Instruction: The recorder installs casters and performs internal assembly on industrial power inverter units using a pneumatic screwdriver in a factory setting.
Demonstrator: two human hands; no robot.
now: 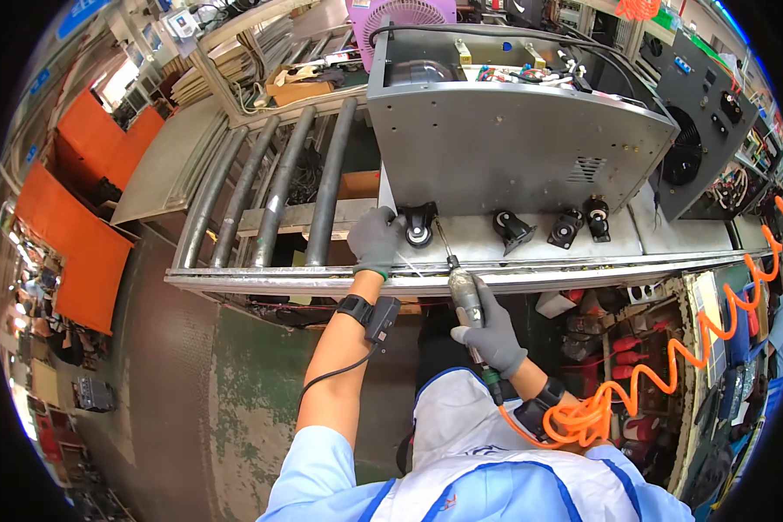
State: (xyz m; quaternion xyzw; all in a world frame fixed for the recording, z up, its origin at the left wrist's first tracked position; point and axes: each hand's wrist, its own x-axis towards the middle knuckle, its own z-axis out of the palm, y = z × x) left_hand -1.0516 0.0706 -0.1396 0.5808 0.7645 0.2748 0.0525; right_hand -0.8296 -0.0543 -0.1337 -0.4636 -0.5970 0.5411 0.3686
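Observation:
In grey gloves, my right hand is wrapped round an air screwdriver. Its long bit reaches up beside a black caster at the near left corner of a grey metal cabinet. My left hand is curled just left of that caster, at the cabinet's corner; whatever its fingers hold is hidden. Further right along the cabinet's lower edge are three more black casters: one tilted, one beyond it and a third.
An orange coiled air hose runs from the screwdriver to the right. Steel rollers lie left of the cabinet, behind a metal rail. A dark panel with a fan stands right. A purple fan is behind; shelves with red-capped bottles sit below.

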